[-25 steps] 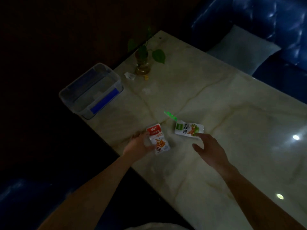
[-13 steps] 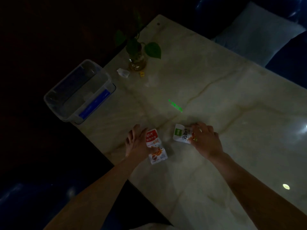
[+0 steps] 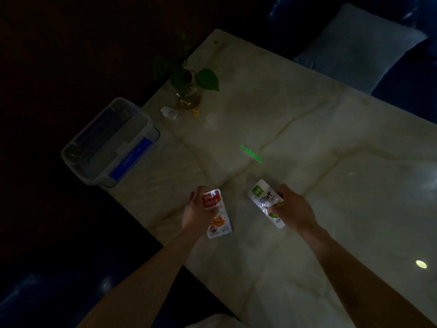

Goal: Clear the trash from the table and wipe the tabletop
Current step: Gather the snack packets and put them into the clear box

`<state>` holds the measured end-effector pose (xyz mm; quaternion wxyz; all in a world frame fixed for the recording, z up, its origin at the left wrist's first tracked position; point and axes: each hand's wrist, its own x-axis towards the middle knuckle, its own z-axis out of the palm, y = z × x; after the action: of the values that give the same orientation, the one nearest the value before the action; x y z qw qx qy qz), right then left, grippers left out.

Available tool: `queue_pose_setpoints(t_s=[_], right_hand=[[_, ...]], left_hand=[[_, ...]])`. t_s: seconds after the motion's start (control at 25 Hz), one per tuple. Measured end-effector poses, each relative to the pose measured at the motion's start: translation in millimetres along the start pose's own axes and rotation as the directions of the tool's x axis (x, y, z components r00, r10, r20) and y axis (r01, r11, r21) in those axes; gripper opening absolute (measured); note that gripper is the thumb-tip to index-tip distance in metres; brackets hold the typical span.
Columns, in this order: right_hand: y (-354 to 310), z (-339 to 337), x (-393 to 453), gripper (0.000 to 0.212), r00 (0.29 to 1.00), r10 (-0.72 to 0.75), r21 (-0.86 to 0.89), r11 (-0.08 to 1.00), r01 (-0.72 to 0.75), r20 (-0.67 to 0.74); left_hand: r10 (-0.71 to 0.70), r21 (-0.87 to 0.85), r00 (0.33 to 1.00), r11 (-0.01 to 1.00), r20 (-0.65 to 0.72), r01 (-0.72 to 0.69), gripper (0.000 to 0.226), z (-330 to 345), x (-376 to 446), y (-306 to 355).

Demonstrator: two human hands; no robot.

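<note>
Both packets are now coming up off the bench [image 3: 307,143]: the left hand [image 3: 196,209] is gripping the red snack packet [image 3: 216,213], the right hand [image 3: 293,207] the green-and-white packet [image 3: 264,200]. Keeping firm pinches, both should be heading for the clear bin [image 3: 106,143] at the bench's left edge.

- We see a pale cream marble table [image 3: 331,162] crossed by thin darker veins
- One snack packet [image 3: 216,213] shows a red top panel with white lettering, and a white lower half with an orange food picture
- The other packet [image 3: 264,202] is white with dark characters, a green square logo and a green patch lower down
- The bin [image 3: 108,143] is clear plastic with a blue band along its side
- The plant [image 3: 189,76] has dark green leaves above a yellowish glass jar
- A bright green dotted streak [image 3: 251,153] lies on the marble
- The pillow [image 3: 359,46] is pale grey-blue
</note>
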<state>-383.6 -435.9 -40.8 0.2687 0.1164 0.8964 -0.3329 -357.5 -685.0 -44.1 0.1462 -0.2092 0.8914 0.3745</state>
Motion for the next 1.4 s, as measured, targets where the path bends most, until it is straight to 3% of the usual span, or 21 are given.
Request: queue_pose_setpoints(t_s=[0.28, 0.52, 0.68, 0.96, 1.4], right_hand=[[7, 1, -32, 0.028, 0.999, 0.040, 0.234, 0.972, -0.036, -0.013], [9, 8, -74, 0.026, 0.998, 0.039, 0.520, 0.854, -0.003, -0.059], [-4, 24, -95, 0.028, 0.996, 0.076, 0.605, 0.795, -0.030, -0.051], [-77, 57, -111, 0.025, 0.992, 0.083, 0.642, 0.767, -0.005, -0.091], [-237, 114, -84, 0.020, 0.993, -0.009, 0.665, 0.742, 0.085, -0.117]], left_hand=[[-0.107, -0.289, 0.989, 0.948, 0.098, 0.131, 0.048, -6, -11, 10], [-0.132, -0.489, 0.978, 0.850, 0.159, 0.195, 0.048, -19, -21, 12], [-0.138, -0.559, 0.965, 0.793, 0.225, 0.244, 0.049, -38, -21, 6], [-0.132, -0.634, 0.956, 0.723, 0.262, 0.274, 0.025, -107, -13, -23], [-0.091, -0.767, 0.978, 0.608, 0.190, 0.206, 0.030, -248, 45, -97]])
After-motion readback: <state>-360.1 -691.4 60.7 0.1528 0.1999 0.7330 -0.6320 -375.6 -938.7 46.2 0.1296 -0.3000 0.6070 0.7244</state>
